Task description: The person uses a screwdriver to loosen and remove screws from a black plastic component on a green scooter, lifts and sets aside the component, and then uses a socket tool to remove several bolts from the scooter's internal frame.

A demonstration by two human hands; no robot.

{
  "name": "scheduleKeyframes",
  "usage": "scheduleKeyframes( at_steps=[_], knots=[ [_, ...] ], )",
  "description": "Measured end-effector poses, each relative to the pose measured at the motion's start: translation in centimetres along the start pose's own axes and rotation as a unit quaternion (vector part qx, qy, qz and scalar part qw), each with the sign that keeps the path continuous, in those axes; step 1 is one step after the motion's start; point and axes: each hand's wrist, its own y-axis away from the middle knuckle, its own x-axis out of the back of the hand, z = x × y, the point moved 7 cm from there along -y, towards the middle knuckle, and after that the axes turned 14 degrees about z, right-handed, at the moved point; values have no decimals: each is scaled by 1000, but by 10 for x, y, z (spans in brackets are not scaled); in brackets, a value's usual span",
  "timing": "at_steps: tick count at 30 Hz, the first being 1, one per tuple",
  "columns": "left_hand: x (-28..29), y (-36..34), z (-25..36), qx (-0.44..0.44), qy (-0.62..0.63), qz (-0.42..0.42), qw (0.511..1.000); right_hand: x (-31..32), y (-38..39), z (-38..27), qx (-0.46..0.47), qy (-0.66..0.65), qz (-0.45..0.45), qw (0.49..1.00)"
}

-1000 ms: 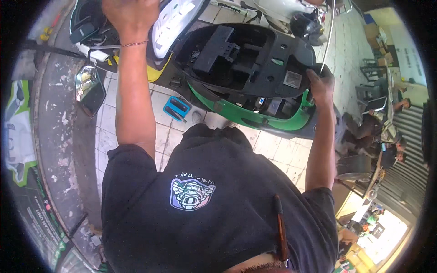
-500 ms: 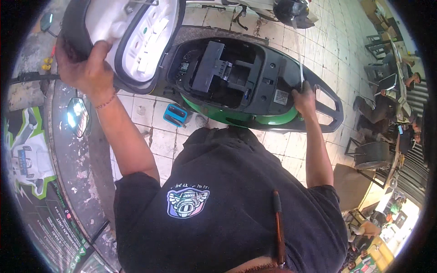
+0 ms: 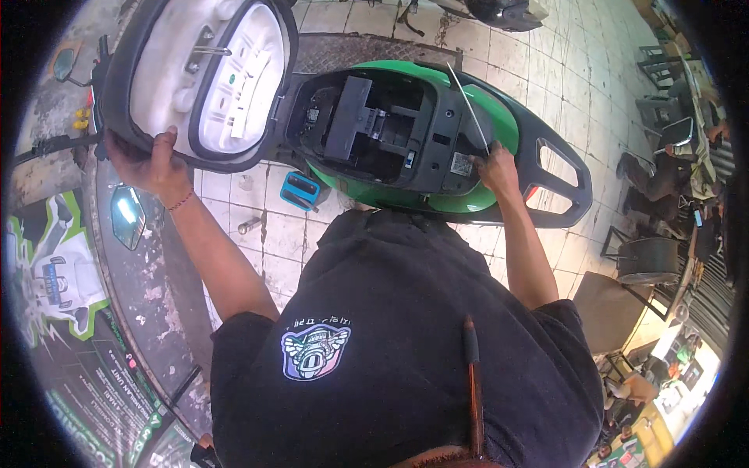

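Note:
My left hand (image 3: 152, 164) is closed around the near edge of the raised scooter seat (image 3: 144, 74), its thumb on the pale underside. The hinged seat stands tipped up, showing a white inner shell. In front of me is the green and black scooter body (image 3: 456, 203) with its storage compartment (image 3: 390, 125) uncovered. My right hand (image 3: 497, 168) is closed on a long thin metal rod (image 3: 470, 104) over the black rear panel. The rod slants away from me and to the left; its gripped end is hidden in my fingers.
A blue tray (image 3: 300, 191) with dark items lies on the tiled floor (image 3: 281, 253) near the scooter. At left are a mirror (image 3: 127, 216) and a printed banner (image 3: 78, 366). Another vehicle (image 3: 499, 12) stands beyond, and people sit along the right side.
My right hand has moved left across the rear panel, and the rod now leans left. My left hand and the raised seat have shifted slightly; more of the green body shows.

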Motion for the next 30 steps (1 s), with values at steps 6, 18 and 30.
scheduleKeyframes(
  at_steps=[6, 18, 30],
  knots=[
    [-6, 2, 0, -34, -52, -45, 997, -28, 13, -23, -43, 35, -43, 997],
    [47, -35, -60, -44, -378, 62, 923, 67, 79, -16, -151, -284, -127, 938],
    [55, 169, -163, -6, -378, -165, 911, 111, 162, -35, -298, -261, -196, 897]
  ],
)
